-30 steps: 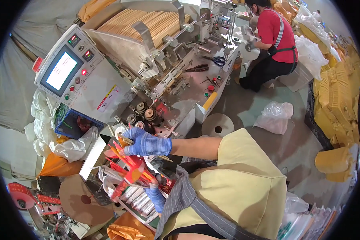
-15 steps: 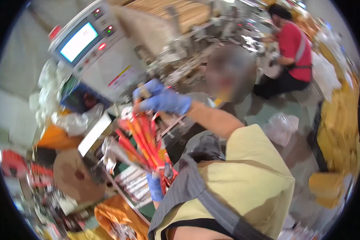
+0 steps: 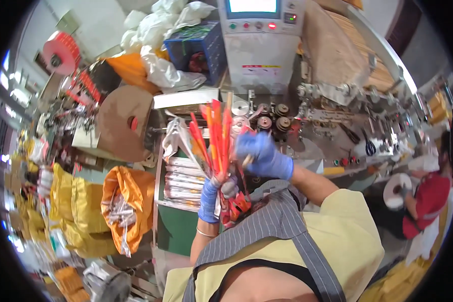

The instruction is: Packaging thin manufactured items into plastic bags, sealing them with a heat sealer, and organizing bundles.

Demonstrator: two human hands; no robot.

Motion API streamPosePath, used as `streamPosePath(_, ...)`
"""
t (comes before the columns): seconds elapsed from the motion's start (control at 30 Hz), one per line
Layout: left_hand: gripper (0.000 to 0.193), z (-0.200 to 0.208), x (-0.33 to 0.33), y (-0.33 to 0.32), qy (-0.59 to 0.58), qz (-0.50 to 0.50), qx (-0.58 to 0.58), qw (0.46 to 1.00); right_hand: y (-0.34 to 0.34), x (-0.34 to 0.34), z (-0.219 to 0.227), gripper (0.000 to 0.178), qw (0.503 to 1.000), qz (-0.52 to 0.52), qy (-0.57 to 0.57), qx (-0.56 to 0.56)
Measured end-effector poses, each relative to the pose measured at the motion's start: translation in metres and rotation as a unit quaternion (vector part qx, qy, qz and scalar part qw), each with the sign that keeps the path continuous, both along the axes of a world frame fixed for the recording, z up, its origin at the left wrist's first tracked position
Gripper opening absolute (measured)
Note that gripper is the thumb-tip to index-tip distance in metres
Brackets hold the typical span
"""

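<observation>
My left hand (image 3: pixel 211 199), in a blue glove with grey fingertips, is closed around a bundle of slim red and orange packets (image 3: pixel 217 138). They stand upright and fan out a little at the top. A pale wooden stick end shows among them. My right hand (image 3: pixel 262 155), also blue-gloved and slightly blurred, is curled just right of the bundle. A short pale wooden stick (image 3: pixel 247 160) pokes out below its fingers. Beneath my left hand hang more red wrappers (image 3: pixel 235 205). Stacked white slim packets (image 3: pixel 183 183) lie on the bench beside it.
A machine cabinet (image 3: pixel 261 55) with a lit screen stands ahead, metal rollers (image 3: pixel 282 123) before it. An orange sack (image 3: pixel 128 201) with packets sits left, near a large brown paper roll (image 3: pixel 123 123). Blue crate (image 3: pixel 196 53) behind. A person in red (image 3: pixel 428 204) works at right.
My view has swung to the right, so the cabinet shifts towards the middle. My right hand has come down from the packets' tops to beside them; my left keeps its hold.
</observation>
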State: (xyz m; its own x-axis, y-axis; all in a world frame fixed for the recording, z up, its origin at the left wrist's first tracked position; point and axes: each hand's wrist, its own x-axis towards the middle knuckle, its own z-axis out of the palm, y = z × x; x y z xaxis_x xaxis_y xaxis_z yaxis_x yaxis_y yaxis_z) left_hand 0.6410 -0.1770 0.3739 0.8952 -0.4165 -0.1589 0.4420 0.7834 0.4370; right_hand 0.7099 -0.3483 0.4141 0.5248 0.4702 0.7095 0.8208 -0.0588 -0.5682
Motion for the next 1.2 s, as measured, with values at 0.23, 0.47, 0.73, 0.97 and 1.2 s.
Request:
streamPosePath(0.23, 0.048, 0.005, -0.02, 0.011, -0.133, 0.135, 0.316, 0.93, 0.03, 0.031, 0.024, 0.012, 0.898, -0.105, 0.377, 0.2)
streamPosePath(0.47, 0.054, -0.023, -0.042, 0.017, -0.228, 0.23, 0.497, 0.805, 0.034, 0.094, -0.037, 0.002, 0.896, -0.11, 0.155, 0.402)
streamPosePath(0.73, 0.058, -0.005, -0.049, 0.024, -0.093, 0.205, 0.428, 0.875, 0.021, 0.056, 0.059, 0.018, 0.959, -0.068, 0.255, 0.106)
streamPosePath(0.97, 0.063, 0.007, -0.05, 0.021, -0.08, 0.186, 0.379, 0.903, 0.025, 0.054, 0.054, 0.031, 0.922, 0.012, 0.371, -0.114)
streamPosePath(1.2, 0.045, 0.001, -0.045, 0.014, -0.052, 0.169, 0.356, 0.918, 0.03, 0.071, 0.012, 0.015, 0.976, -0.114, 0.014, -0.187)
